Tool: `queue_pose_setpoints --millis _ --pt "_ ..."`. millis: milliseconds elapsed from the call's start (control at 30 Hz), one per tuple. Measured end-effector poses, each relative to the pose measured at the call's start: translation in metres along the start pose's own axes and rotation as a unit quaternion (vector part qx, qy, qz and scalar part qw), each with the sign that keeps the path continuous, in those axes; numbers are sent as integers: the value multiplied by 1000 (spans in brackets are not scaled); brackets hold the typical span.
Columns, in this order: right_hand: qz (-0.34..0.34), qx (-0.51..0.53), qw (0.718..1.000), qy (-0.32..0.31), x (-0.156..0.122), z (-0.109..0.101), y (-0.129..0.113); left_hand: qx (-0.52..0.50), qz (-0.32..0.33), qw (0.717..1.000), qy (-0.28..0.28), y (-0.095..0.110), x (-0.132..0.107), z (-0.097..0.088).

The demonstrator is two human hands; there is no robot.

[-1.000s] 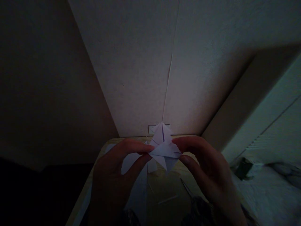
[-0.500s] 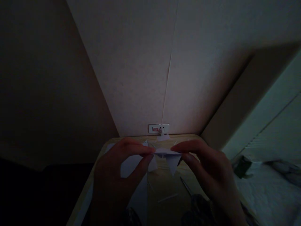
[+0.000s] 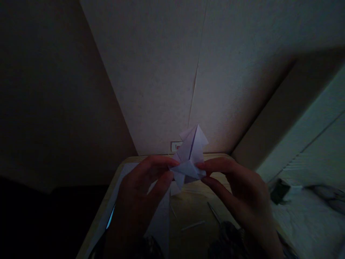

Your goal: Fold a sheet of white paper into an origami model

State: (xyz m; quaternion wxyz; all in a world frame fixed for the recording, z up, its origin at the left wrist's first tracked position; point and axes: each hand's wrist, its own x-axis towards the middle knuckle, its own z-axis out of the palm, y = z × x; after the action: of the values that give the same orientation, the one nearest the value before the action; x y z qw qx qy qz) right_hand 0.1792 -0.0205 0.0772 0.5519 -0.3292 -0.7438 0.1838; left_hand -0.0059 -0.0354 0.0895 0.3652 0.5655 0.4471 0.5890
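A folded white paper figure [image 3: 190, 156] is held in the air above a small wooden table [image 3: 194, 212], in dim light. Its pointed upper part stands up and shows a centre crease. My left hand [image 3: 140, 194] pinches the figure's left side between thumb and fingers. My right hand [image 3: 237, 194] pinches its right side the same way. Both hands are closed on the paper, close together.
A flat white sheet [image 3: 159, 216] lies on the table under my left hand, with thin paper strips [image 3: 192, 226] beside it. A wall socket plate [image 3: 175, 146] sits behind the table. A bed with pale bedding [image 3: 309, 216] is at the right.
The paper figure was tipped flat half a second ago; now its pointed part stands upright again, a little higher than a second ago. Both hands kept their pinch.
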Motion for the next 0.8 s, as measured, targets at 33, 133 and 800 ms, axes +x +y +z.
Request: queue_pose_setpoints --millis 33,133,800 --pt "-2 1 1000 -1 1 0 0 -11 -3 1000 24 -1 0 1" --pt "-3 6 1000 -10 1 1 0 -23 -1 997 73 -5 -2 7" --pt "41 98 994 36 -1 9 5 -7 27 999 19 -7 -1 7"
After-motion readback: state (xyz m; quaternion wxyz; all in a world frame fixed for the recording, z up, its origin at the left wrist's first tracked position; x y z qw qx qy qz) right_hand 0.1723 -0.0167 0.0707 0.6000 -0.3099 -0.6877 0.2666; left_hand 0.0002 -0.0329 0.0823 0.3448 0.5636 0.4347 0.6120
